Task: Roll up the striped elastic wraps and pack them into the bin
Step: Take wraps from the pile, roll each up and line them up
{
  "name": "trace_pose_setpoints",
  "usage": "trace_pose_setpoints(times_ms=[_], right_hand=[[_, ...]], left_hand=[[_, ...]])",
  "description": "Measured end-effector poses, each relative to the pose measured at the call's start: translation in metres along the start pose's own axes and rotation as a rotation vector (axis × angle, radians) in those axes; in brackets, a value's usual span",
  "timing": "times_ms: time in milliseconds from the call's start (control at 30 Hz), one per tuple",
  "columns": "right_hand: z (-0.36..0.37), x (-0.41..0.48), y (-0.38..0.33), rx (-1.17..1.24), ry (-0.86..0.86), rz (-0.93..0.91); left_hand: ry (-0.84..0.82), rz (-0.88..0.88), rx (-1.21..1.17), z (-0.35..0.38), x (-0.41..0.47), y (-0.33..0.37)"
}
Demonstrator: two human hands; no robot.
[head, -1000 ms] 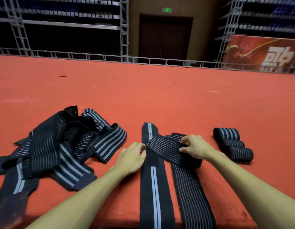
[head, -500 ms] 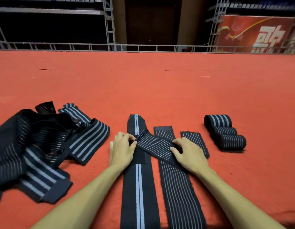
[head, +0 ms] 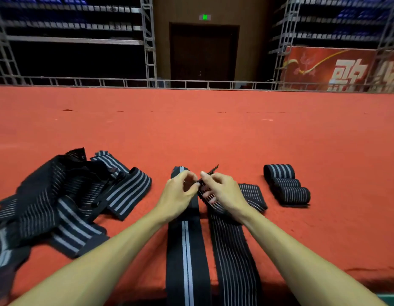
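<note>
One head-worn wide view, forward and down, close over the red carpet (head: 191, 133).

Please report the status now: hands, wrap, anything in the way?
Left hand and right hand pinch the thin-striped wrap end, held above the carpet. Three rolls right, loose pile left. Nothing in the way.

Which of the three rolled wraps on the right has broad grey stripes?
The farthest roll: its stripes are few and broad, while the middle roll and the nearest roll carry thin lines.
</note>
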State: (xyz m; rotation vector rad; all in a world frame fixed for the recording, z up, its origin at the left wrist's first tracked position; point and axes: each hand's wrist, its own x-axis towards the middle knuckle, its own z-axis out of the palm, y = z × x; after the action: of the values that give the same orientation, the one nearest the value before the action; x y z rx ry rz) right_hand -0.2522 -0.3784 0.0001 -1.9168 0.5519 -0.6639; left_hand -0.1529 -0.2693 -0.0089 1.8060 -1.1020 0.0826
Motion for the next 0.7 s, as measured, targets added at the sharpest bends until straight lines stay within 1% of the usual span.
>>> trace_pose_setpoints(times_ms=[100,200,267,300,333,400,567,633,700], right_hand=[[-0.004,-0.001,-0.017,0.092,0.074,-0.005],[-0.019,0.0,-0.028,0.094,0.072,-0.001],[-0.034,-0.003,-0.039,0.029,0.118,-0.045],[-0.042,-0.006,-0.044,-0.009,0.147,-0.072],[-0.051,-0.01,-0.052,-0.03,0.177,-0.098],[-0.067,-0.02,-0.071,-0.01,0.219,-0.149],[-0.102,-0.039,-0.119,0.194,0.262,-0.25],[-0.115,-0.044,-0.135,0.245,0.291,-0.288],[-0.129,-0.045,-0.143,0.297,0.327,-0.312]], left_hand=[[-0.031,0.017,-0.128,-0.007,-0.002,0.013],[-0.131,-0.034,-0.323,-0.02,-0.004,0.026],[-0.106,-0.115,-0.488,-0.023,-0.001,0.037],[-0.081,-0.135,-0.512,-0.024,0.001,0.044],[-0.075,-0.144,-0.5,-0.022,0.005,0.049],[-0.134,-0.152,-0.454,-0.018,0.01,0.063],[-0.469,-0.066,-0.457,-0.006,0.016,0.102],[-0.541,-0.024,-0.434,-0.007,0.012,0.113],[-0.568,0.012,-0.432,-0.011,0.006,0.124]])
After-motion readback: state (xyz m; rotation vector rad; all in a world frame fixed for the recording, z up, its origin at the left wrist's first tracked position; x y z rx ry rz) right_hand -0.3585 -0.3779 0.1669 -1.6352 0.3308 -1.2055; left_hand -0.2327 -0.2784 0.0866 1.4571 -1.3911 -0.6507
